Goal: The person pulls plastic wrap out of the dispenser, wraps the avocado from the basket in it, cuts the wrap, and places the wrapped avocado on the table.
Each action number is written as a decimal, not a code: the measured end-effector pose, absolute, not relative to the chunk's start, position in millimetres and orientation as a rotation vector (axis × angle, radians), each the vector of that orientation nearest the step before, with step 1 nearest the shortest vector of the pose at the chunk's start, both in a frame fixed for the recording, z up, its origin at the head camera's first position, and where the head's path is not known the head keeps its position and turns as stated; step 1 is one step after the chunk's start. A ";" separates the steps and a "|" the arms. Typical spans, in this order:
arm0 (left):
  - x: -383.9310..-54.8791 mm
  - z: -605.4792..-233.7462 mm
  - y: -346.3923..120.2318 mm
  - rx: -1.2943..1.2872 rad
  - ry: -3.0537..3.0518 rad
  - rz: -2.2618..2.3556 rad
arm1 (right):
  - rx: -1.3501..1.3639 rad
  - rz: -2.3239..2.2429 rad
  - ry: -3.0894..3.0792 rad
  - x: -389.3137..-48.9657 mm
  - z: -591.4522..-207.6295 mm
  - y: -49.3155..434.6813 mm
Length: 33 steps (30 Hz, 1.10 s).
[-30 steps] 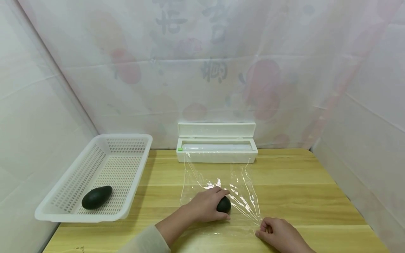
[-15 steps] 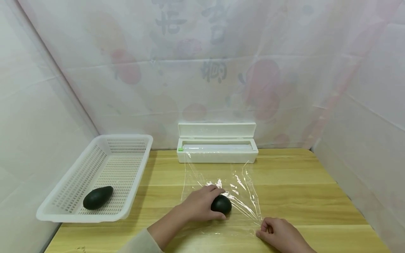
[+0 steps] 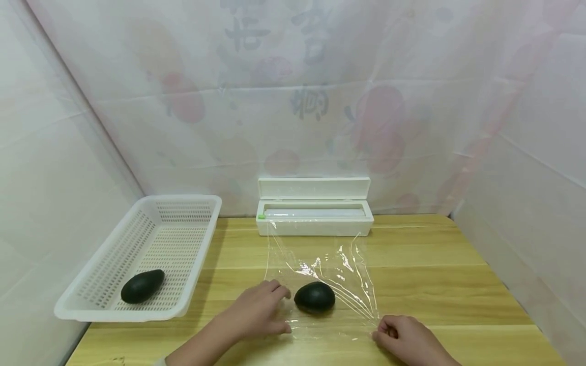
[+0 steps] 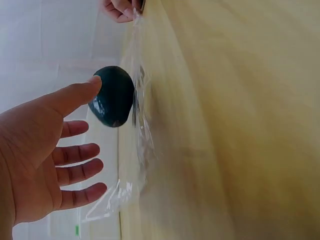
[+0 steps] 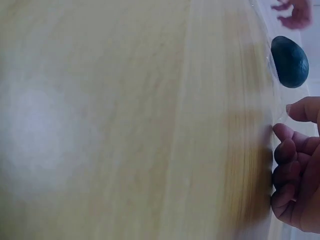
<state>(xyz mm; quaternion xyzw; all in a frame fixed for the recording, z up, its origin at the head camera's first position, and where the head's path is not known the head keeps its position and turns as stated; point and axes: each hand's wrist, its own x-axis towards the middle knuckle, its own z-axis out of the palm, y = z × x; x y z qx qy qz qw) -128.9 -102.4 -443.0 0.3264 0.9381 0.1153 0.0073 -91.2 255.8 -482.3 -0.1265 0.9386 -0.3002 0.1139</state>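
Observation:
A dark green avocado point(image 3: 315, 297) lies on a sheet of clear cling film point(image 3: 339, 262) spread over the table. My left hand point(image 3: 261, 312) is just left of that avocado, apart from it, with spread, relaxed fingers and nothing held. The left wrist view shows the same hand point(image 4: 55, 155) with its palm and loose fingers beside the avocado point(image 4: 114, 97). At the film's near right corner, my right hand point(image 3: 407, 338) pinches the film between thumb and forefinger. In the right wrist view its other fingers point(image 5: 287, 175) are curled against the table.
A white cling film dispenser point(image 3: 316, 227) stands at the back with its lid up, and the film runs out of it. To the left is a white perforated basket point(image 3: 183, 305) holding a second avocado point(image 3: 143, 286). Fabric walls point(image 3: 293, 127) enclose the wooden table point(image 3: 435, 274).
My left hand has let go of the avocado and drawn back to the left. The avocado has shifted slightly left on the film. My right hand stays at the film corner.

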 end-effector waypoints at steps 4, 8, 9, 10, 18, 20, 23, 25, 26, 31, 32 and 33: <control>-114.7 -444.2 -118.6 0.993 2.897 0.362 | -0.381 -0.897 2.763 -89.5 -480.0 255.3; -104.8 -448.4 -126.4 1.047 2.877 0.366 | -0.381 -0.921 2.802 -87.1 -478.3 254.7; -103.4 -449.6 -127.8 1.063 2.868 0.369 | -0.383 -0.930 2.814 -86.8 -478.4 254.7; -102.1 -450.5 -129.1 1.069 2.858 0.375 | -0.389 -0.941 2.826 -86.4 -478.9 254.8; -98.3 -457.2 -137.2 1.086 2.830 0.391 | -0.796 -0.943 2.845 -85.5 -488.7 255.7; -98.2 -458.9 -138.3 1.102 2.829 0.399 | -0.890 -0.903 2.840 -85.3 -490.5 255.7; -98.5 -461.3 -139.3 1.123 2.824 0.421 | -0.966 -0.840 2.835 -85.2 -492.3 255.9; -98.9 -463.1 -139.6 1.143 2.827 0.437 | -0.977 -0.837 2.823 -85.1 -493.0 256.0; -99.1 -463.8 -139.9 1.151 2.827 0.445 | -0.973 -0.846 2.816 -85.4 -493.2 256.1; -100.4 -468.2 -140.9 1.198 2.848 0.475 | -1.032 -0.894 2.876 -88.2 -497.1 254.9; -100.7 -468.9 -141.0 1.207 2.861 0.474 | -1.047 -0.894 2.893 -88.9 -497.7 254.6; -101.2 -469.5 -141.0 1.214 2.875 0.474 | -1.056 -0.897 2.903 -89.4 -497.7 254.1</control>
